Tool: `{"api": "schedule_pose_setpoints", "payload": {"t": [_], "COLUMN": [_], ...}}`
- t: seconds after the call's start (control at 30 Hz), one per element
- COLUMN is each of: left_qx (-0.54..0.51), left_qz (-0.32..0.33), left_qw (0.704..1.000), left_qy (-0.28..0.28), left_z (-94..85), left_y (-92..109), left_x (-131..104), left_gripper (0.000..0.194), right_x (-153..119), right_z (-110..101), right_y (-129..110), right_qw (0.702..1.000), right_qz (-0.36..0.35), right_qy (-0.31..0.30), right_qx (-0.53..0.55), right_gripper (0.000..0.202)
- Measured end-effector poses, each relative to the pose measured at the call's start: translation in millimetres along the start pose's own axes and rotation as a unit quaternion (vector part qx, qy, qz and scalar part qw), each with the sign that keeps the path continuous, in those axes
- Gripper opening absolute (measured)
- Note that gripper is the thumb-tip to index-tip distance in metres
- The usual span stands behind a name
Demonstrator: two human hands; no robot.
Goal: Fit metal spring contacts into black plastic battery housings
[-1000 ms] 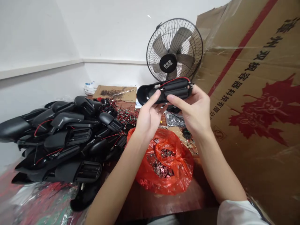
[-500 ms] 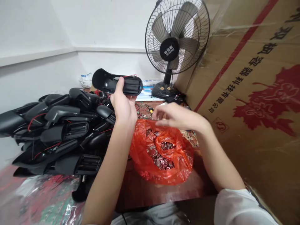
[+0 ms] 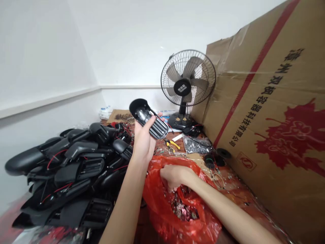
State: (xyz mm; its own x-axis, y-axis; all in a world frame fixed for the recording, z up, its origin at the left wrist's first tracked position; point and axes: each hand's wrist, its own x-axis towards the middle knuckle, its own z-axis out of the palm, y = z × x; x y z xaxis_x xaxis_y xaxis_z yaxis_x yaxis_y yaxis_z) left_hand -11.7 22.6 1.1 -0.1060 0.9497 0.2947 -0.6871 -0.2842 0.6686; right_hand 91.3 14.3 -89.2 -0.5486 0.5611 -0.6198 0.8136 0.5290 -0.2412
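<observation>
My left hand (image 3: 145, 139) grips a black plastic housing (image 3: 142, 113) with a ribbed battery compartment, tilted so its open side faces me. The thumb presses on the near edge, and a thin red wire runs along its far side. My right hand (image 3: 174, 178) is down inside a red plastic bag (image 3: 157, 203), over small shiny metal pieces (image 3: 184, 210). Its fingers are curled together and point down. Their tips are partly hidden, and I cannot see what is between them.
Many similar black housings (image 3: 78, 173) are heaped on the left. Yellow-handled pliers (image 3: 172, 145), a clear bag of dark parts (image 3: 196, 145) and loose wires lie beyond the red bag. A fan (image 3: 182, 88) stands at the back, and a large cardboard box (image 3: 254, 101) walls the right.
My right hand has gone down from above the red bag's far rim into it, its fingers drawing together. The housing in my left hand now tilts down to the right. The view has shifted upward.
</observation>
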Motion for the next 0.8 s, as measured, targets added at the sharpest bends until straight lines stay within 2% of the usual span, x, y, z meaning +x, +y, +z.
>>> {"api": "schedule_pose_setpoints", "payload": {"t": [0.13,0.23,0.33,0.5,0.67,0.8], "left_qx": [0.012,0.0,-0.005,0.041,0.058,0.055], "left_qz": [-0.061,-0.108,-0.131,-0.15,-0.186,-0.241], "left_qw": [0.998,0.994,0.99,0.982,0.972,0.962], "left_qy": [-0.003,-0.016,-0.043,-0.104,-0.129,-0.117], "left_z": [2.6,3.0,2.5,0.7,-0.9,-1.0], "left_y": [8.8,14.2,17.4,20.8,23.3,18.0], "left_x": [-5.7,-8.7,-10.9,-15.7,-17.7,-14.9], "left_gripper": [0.045,0.033,0.036,0.038,0.032,0.024], "right_x": [-4.8,-14.5,-26.6,-57.8,-99.0,-118.8], "right_z": [-5.1,-11.7,-18.6,-29.8,-39.8,-44.1], "right_y": [14.3,26.8,39.4,59.2,76.9,88.1], "right_qw": [0.996,0.989,0.977,0.919,0.859,0.809], "right_qz": [-0.038,-0.06,-0.109,-0.23,-0.24,-0.241], "right_qy": [0.003,0.017,0.055,0.146,0.267,0.354], "right_qx": [0.083,0.13,0.173,0.284,0.364,0.402], "right_gripper": [0.002,0.009,0.01,0.018,0.028,0.037]}}
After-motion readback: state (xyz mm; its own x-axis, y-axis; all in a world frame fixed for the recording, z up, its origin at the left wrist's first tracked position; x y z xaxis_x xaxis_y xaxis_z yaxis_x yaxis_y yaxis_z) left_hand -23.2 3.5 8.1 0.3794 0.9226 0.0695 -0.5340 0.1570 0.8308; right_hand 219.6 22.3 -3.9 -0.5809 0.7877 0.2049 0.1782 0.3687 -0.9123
